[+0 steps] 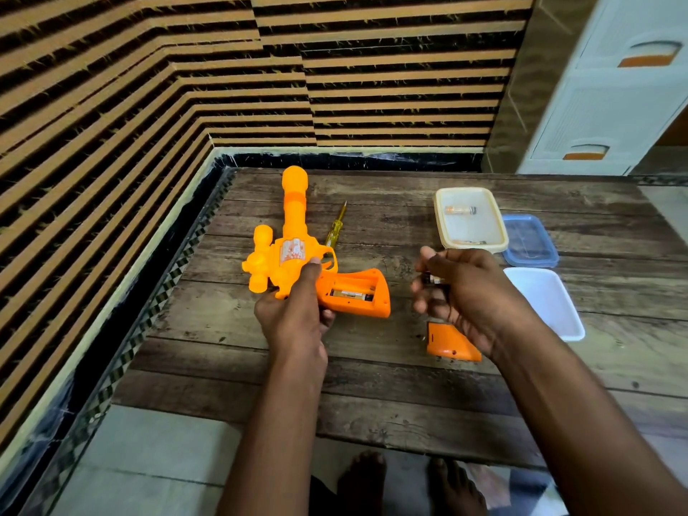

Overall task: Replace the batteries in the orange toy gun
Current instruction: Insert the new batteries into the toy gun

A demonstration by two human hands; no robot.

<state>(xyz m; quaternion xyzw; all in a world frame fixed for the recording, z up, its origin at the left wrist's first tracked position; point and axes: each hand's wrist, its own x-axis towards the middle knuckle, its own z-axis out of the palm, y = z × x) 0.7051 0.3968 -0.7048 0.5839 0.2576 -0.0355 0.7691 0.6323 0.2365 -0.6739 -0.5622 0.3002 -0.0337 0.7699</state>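
Both hands work above the wooden table (372,404): the left hand (294,314) grips the orange toy gun (290,251) at its body, thumb on the sticker, while the right hand (465,292) curls around a battery (433,279). Near the right wrist lies the orange battery cover (448,342). One battery sits in the gun's open handle compartment (352,292). Farther right rests a white lid (551,307), then a blue lid (530,240) and a cream container (471,219) holding batteries. A yellow screwdriver (335,227) lies beside the barrel.
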